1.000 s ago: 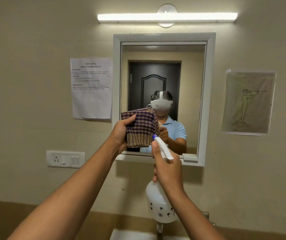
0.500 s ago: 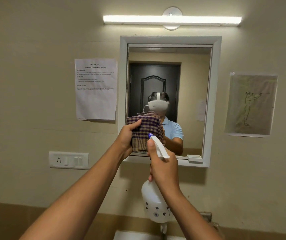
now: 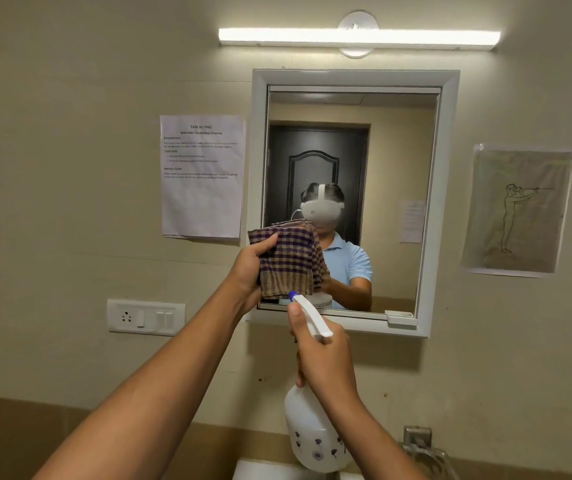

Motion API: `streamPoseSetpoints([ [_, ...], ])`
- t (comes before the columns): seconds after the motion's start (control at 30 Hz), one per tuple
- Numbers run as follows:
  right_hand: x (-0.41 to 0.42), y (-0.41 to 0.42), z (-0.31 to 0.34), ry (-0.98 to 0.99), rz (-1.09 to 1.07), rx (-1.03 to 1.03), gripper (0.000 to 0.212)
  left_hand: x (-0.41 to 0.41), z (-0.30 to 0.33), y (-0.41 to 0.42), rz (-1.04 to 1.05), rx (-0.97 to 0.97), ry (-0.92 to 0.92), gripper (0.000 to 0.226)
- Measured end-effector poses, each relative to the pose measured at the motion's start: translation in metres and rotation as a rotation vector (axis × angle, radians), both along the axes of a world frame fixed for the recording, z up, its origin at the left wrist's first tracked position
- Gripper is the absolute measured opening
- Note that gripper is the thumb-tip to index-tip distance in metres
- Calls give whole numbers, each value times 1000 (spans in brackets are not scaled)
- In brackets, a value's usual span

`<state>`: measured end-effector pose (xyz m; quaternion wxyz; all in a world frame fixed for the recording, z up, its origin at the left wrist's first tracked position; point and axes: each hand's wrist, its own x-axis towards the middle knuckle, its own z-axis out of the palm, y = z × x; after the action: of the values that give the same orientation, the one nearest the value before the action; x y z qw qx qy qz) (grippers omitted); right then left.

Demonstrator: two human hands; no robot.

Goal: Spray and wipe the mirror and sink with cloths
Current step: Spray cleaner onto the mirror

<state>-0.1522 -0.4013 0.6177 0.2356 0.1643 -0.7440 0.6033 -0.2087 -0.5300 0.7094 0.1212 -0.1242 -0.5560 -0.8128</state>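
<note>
**Cloth drawn closer to the nozzle at the mirror's lower corner**

Cloth (image 3: 286,259), a purple-and-tan check, hangs folded from the left hand (image 3: 251,268), whose thumb and fingers pinch its upper left edge. It covers the lower left part of the mirror (image 3: 392,140); whether it touches the glass cannot be told. The right hand (image 3: 324,358) is wrapped round the neck of the white bottle (image 3: 314,434), with a finger up along the front of the trigger head. The blue nozzle (image 3: 293,295) sits just under the cloth's lower edge, aimed forward.

Over the last second the cloth has slid a little lower against the mirror and the nozzle now sits closer to its hem, while both grips look unchanged. That likely means a spray is about to wet the cloth or the glass beside it. No droplets show on the mirror, so wiping seems not yet begun. Only the sink (image 3: 260,471) rim peeks in at the bottom, untouched.
</note>
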Motion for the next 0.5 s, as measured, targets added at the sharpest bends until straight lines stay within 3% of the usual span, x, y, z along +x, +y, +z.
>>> streamPoseSetpoints([
  [0.17, -4, 14, 6, -53, 21, -52, 71, 1, -1, -5, 3, 16, -3, 32],
  [0.5, -11, 24, 1, -47, 15, -24, 70, 3, -1, -5, 30, 43, 4, 27],
])
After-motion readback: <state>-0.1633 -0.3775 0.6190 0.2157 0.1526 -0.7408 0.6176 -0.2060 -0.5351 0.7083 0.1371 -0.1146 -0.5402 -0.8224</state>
